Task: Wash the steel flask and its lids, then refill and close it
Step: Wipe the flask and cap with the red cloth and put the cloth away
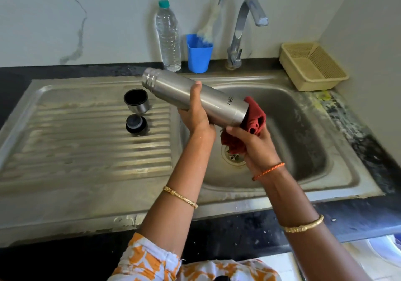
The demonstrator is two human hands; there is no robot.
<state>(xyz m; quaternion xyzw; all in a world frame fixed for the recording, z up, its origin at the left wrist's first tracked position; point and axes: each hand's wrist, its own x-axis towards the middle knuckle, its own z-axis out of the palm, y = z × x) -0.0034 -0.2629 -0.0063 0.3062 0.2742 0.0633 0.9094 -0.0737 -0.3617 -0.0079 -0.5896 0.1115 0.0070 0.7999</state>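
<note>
Open cylindrical steel flask (196, 97) tilted over sink basin (303, 116); left hand (196, 116) fingers wrap its middle; right hand (256, 144) fingers press crumpled red cloth (255, 118) against base.

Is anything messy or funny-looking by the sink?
Yes. The counter right of the sink has yellow-green stains and pale blotches, below the basket. The sink's front edge looks chipped and crusty. The flask is only tilted because the left hand holds it.
</note>
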